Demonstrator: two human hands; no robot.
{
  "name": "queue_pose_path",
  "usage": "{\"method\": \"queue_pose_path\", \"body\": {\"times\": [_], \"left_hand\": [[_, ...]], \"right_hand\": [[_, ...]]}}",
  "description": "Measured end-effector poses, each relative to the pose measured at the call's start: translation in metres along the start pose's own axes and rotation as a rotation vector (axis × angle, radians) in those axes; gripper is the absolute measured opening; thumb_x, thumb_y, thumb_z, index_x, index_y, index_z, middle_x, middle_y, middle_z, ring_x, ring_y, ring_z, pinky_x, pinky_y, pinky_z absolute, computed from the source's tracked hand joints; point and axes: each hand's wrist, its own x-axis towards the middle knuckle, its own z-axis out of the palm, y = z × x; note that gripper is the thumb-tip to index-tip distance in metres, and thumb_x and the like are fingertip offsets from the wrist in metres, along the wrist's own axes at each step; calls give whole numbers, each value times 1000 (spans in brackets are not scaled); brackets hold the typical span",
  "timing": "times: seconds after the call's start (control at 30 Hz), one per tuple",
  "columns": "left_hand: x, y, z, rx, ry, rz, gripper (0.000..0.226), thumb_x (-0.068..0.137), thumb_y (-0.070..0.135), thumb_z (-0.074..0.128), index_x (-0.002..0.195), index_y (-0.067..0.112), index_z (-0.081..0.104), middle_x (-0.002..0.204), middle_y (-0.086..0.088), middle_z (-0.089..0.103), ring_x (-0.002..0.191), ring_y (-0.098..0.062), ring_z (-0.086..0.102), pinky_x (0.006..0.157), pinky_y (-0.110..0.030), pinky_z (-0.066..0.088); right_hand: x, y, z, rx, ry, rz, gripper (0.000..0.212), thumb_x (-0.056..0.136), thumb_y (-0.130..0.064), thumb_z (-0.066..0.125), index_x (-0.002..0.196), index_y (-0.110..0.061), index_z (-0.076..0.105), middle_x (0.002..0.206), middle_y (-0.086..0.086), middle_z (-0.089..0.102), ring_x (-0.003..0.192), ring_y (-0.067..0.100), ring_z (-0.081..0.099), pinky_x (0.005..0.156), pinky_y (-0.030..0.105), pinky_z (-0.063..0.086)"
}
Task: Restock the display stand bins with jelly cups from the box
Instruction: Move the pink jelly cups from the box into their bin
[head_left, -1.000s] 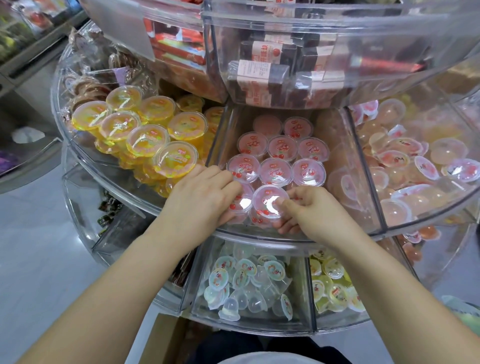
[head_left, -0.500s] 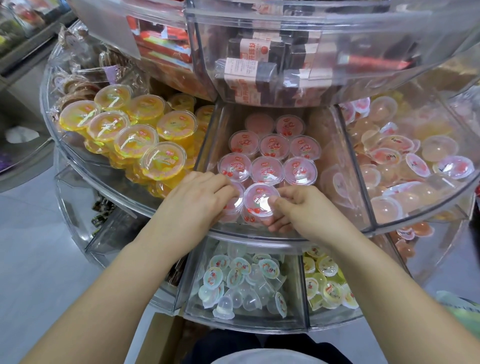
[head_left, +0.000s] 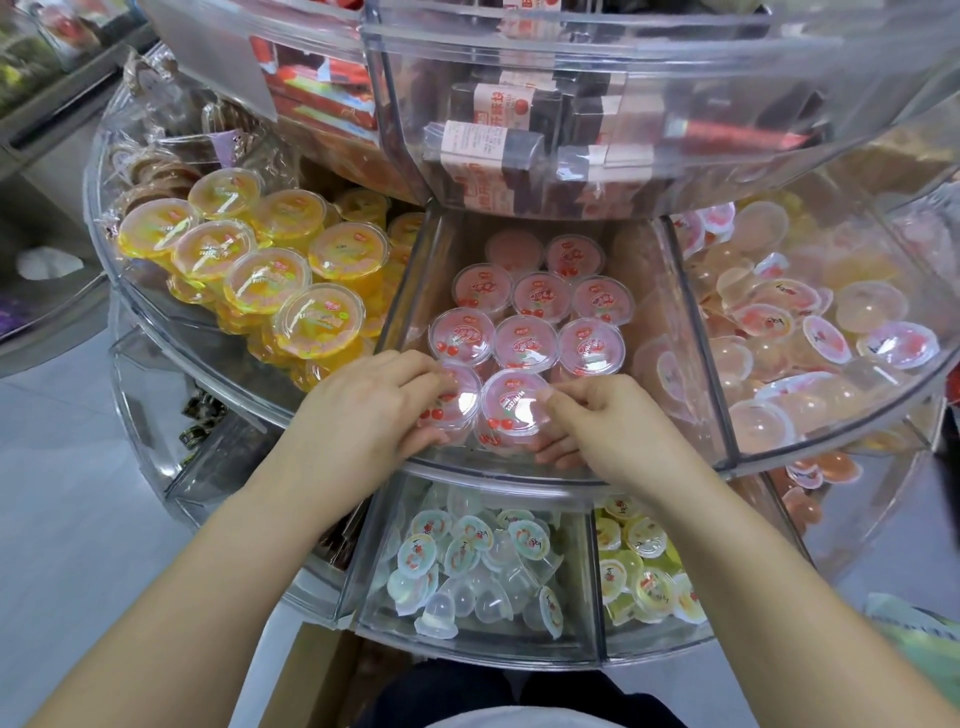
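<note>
between our hands (head_left: 363, 415) (head_left: 608, 431) sits a pink jelly cup (head_left: 514, 402); left fingers curl on its neighbour, right fingertips pinch it. we should seat it level.

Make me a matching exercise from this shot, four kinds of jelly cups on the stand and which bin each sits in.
Things:
1. yellow jelly cups
2. pink cherry jelly cups
3. clear mini jelly cups
4. yellow-green mini jelly cups

Places:
A. lower tier, right of the clear divider
B. middle tier, bin where both hands work
C. middle tier, left bin
D. lower tier, directly under the hands

Pairs: 1-C, 2-B, 3-D, 4-A
</note>
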Motion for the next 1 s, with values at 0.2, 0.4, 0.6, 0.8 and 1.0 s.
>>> {"method": "queue_pose_path", "body": {"times": [0.2,0.4,0.6,0.8,1.0], "left_hand": [[-24,15,0,-176,156,-104,23,84,17,68,106,10,68,101,-1,67,92,-19,63,81,-30,50],[-81,56,-2,-561,495,-475,17,86,28,58,99,26,67,93,21,64,87,3,58,80,-8,40],[-192,97,60,-786,690,-1115,17,81,27,63,84,43,68,77,20,66,67,5,57,62,0,38],[-311,121,189,-967,761,-1630,30,88,1,58,80,28,66,76,13,68,67,13,59,61,0,40],[-401,106,354,-1047,683,-1979,24,89,8,58,81,30,63,83,12,64,77,4,58,66,-4,41]], "right_hand": [[-23,2,-23,-286,241,-223,7,88,-34,56,85,-29,59,68,-6,69,69,11,66,68,32,52],[-62,-18,0,106,-190,-369,2,84,-29,63,85,-30,65,64,-1,68,56,3,58,61,25,49],[-73,46,107,23,-783,-147,10,89,-15,59,86,-25,62,57,-4,63,57,6,56,61,18,47],[-67,182,225,-245,-949,212,6,94,-6,50,97,-6,56,64,4,57,48,7,47,52,14,40],[-18,328,334,-449,-847,394,7,94,-5,48,97,-6,54,66,6,57,47,9,47,45,16,39]]}}
